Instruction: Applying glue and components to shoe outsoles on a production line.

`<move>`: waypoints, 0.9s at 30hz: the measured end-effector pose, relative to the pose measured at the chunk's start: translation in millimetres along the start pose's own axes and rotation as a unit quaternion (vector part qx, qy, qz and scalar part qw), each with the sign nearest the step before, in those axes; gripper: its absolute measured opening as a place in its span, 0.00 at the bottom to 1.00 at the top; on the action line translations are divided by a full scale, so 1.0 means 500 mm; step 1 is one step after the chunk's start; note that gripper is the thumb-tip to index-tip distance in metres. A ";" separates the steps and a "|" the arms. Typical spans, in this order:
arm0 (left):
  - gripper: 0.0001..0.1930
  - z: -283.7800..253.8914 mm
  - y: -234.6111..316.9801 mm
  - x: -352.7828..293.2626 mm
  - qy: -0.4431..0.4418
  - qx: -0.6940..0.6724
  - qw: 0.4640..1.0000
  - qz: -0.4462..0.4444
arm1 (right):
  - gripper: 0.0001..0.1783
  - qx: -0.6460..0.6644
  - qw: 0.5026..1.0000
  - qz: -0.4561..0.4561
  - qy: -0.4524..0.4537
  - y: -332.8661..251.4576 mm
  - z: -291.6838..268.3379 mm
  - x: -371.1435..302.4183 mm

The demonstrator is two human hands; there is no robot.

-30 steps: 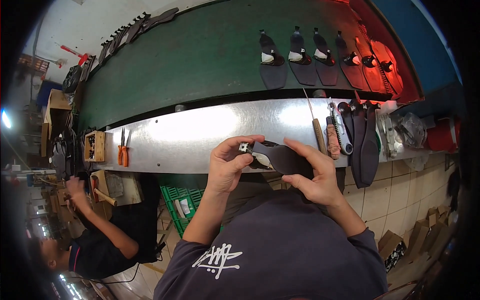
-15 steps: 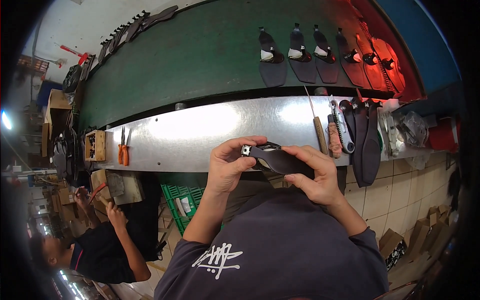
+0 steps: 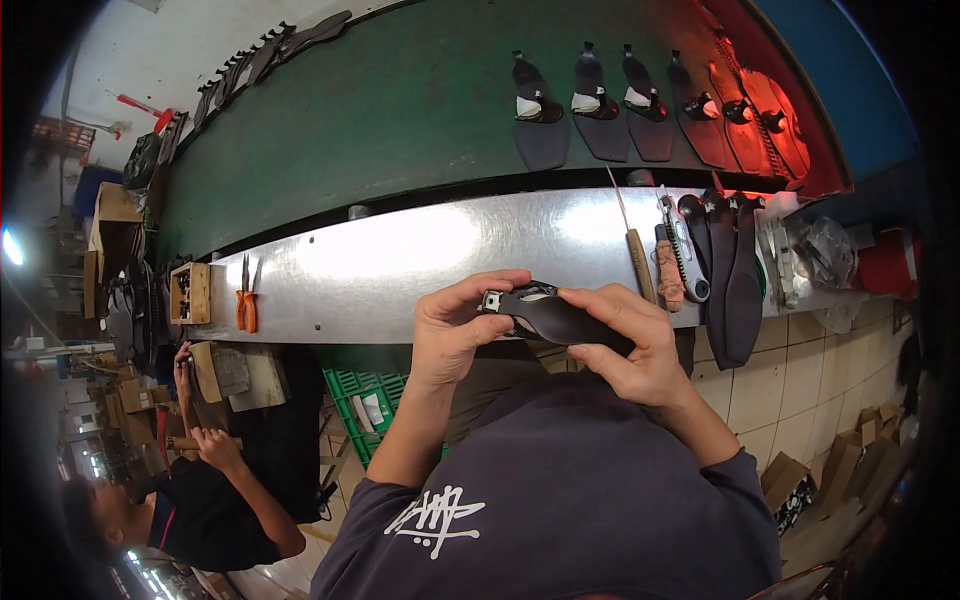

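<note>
Left hand (image 3: 450, 335) at nine o'clock, right hand (image 3: 640, 350) at three: both hands' fingers (image 3: 486, 327) clamp a sole (image 3: 565, 322). Pliers (image 3: 246, 293) lie further toward nine, on the bench (image 3: 380, 290).

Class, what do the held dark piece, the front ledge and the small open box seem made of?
Held dark piece: probably rubber or plastic, mostly matte; its surface looks smooth and dull.
Front ledge: metal, likely brushed steel; silvery with blurred glare.
Small open box: seemingly unvarnished wood; its walls are pale tan.
</note>
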State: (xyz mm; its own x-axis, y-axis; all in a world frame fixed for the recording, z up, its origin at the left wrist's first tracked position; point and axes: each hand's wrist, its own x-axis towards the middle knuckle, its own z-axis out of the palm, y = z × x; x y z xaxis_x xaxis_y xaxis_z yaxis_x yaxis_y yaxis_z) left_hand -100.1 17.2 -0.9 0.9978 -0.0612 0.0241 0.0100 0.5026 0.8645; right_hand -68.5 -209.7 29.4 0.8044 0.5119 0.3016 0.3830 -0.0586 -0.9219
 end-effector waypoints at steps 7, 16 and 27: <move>0.21 0.004 0.003 0.005 -0.028 0.074 0.996 0.051 | 0.27 -0.056 0.998 -0.029 0.000 -0.006 -0.006 0.007; 0.22 -0.012 -0.004 0.004 -0.092 0.135 0.982 0.100 | 0.25 -0.118 0.991 -0.069 0.005 -0.020 -0.010 0.011; 0.24 -0.017 -0.012 0.002 -0.094 0.158 0.978 0.097 | 0.23 -0.158 0.982 -0.099 0.014 -0.013 0.002 0.005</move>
State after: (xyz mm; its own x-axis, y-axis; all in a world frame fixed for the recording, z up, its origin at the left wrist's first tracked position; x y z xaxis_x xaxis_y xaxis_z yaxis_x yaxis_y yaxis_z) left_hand -98.6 21.2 -10.3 0.9489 -0.1633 0.2700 -0.2292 0.2311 0.9455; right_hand -69.2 -207.1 35.8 0.7111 0.5158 0.4777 0.6509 -0.2261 -0.7247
